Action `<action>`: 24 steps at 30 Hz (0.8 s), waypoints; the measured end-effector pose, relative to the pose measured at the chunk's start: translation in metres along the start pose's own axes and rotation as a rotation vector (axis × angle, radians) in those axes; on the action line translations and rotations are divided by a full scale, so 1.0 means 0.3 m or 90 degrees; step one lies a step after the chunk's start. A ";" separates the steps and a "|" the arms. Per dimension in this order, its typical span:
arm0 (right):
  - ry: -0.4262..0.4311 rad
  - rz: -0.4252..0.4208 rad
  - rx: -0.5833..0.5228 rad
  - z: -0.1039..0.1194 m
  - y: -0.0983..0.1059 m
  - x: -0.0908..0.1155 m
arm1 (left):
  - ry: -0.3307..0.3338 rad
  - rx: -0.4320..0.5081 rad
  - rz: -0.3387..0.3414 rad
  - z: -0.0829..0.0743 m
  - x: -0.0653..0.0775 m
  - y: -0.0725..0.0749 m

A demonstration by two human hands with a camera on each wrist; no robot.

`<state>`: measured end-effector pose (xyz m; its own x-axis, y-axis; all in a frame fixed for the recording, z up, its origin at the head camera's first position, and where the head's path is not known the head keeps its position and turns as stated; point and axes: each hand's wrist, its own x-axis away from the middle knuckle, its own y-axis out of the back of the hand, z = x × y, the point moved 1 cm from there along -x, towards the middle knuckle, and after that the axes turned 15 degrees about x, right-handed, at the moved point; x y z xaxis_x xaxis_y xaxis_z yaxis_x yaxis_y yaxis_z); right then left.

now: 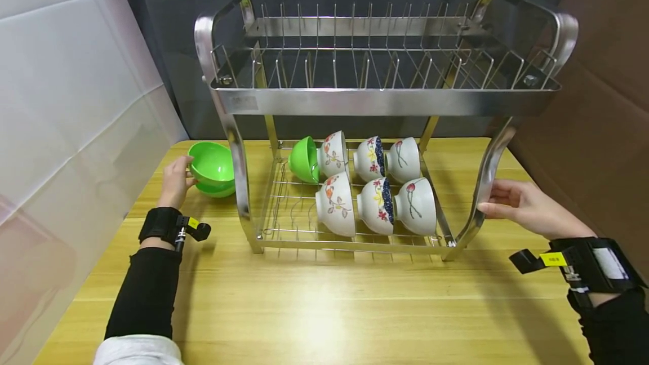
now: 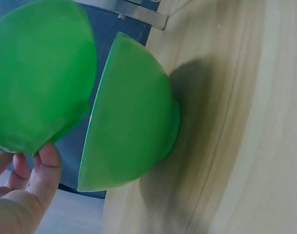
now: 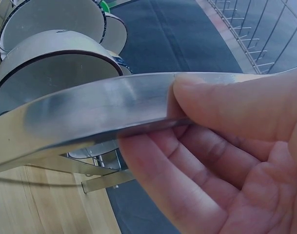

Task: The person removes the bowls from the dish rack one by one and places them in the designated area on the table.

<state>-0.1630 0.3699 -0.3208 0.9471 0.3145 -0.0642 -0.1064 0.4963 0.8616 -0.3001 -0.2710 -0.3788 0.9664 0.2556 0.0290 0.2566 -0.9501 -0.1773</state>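
Note:
On the left, my left hand (image 1: 176,180) pinches the rim of a green bowl (image 1: 212,161) between thumb and fingers. Beneath it a second green bowl (image 1: 217,190) stands upright on the table. The left wrist view shows the held bowl (image 2: 41,73) raised clear of the lower bowl (image 2: 131,117), with a gap between them. My right hand (image 1: 529,207) grips the front right leg (image 1: 488,173) of a metal dish rack. Up close in the right wrist view, the thumb lies on one side of the leg (image 3: 104,105), the fingers on the other.
The rack's lower shelf holds a tilted green bowl (image 1: 304,160) and several tilted white patterned bowls (image 1: 336,205). Its upper tier (image 1: 385,102) has upright wire dividers. A white sheet (image 1: 81,94) stands at the left, a brown panel (image 1: 593,100) at the right.

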 end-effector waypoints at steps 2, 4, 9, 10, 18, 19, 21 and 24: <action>-0.004 0.002 0.007 0.002 0.001 0.001 | 0.007 -0.028 -0.009 0.000 -0.003 -0.004; -0.008 0.005 0.010 0.003 0.001 0.000 | 0.010 -0.046 -0.017 0.003 -0.004 -0.008; -0.010 0.007 -0.001 0.001 0.000 -0.003 | -0.005 -0.087 -0.015 0.016 -0.007 -0.010; -0.010 0.006 -0.001 0.001 -0.001 -0.003 | -0.009 -0.095 -0.014 0.019 -0.008 -0.010; -0.008 0.001 0.001 0.001 -0.003 -0.002 | -0.021 -0.143 -0.007 0.026 -0.008 -0.010; -0.009 0.002 0.001 0.001 -0.003 -0.001 | -0.026 -0.159 -0.010 0.025 -0.007 -0.012; -0.010 0.003 0.002 0.002 -0.002 -0.001 | -0.038 -0.203 -0.014 0.020 -0.003 -0.018; -0.010 0.005 0.006 0.003 -0.001 0.001 | -0.066 -0.267 -0.030 0.011 0.006 -0.034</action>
<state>-0.1625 0.3693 -0.3206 0.9509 0.3054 -0.0496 -0.1109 0.4860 0.8669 -0.3010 -0.2603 -0.3803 0.9522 0.2962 -0.0753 0.3056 -0.9221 0.2374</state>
